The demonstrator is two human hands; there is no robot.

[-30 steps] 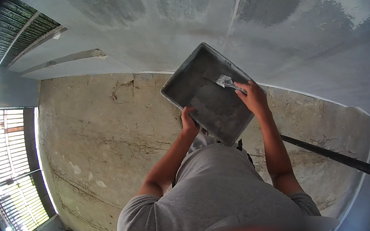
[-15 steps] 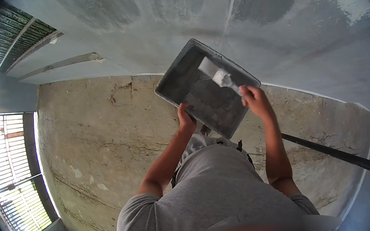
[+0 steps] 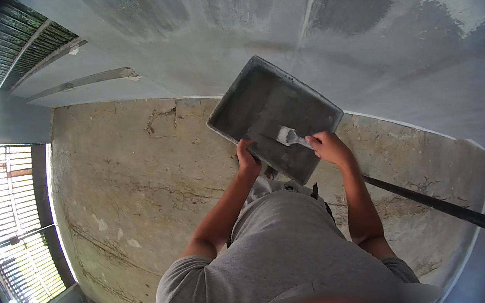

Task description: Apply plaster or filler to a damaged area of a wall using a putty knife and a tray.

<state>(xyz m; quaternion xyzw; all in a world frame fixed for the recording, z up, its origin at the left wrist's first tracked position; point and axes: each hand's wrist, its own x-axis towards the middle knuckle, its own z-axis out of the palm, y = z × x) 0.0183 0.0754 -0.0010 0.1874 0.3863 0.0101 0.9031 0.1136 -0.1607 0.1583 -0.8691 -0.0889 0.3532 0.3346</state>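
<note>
1. Left hand (image 3: 247,157) curls snugly round the near-left rim of the tray (image 3: 243,109), fingers hidden beneath
2. Right hand (image 3: 330,148) closes round a white-smeared flat tool (image 3: 289,136) over the tray, tip indistinct

Left hand (image 3: 248,159): is gripping, its thumb (image 3: 246,143) lying on top and pointing inward, its other fingers mostly hiding underneath.
Left forearm (image 3: 219,208): is slanting forward and to the right from a bending elbow.
Right hand (image 3: 331,148): is closing in a grip, its back facing up, its fingertips (image 3: 314,140) pointing left.
Right forearm (image 3: 360,200): is reaching nearly straight ahead.
Right wrist (image 3: 349,164): is angling leftward.
Hands: are staying apart, both in front of the torso (image 3: 291,243).
</note>
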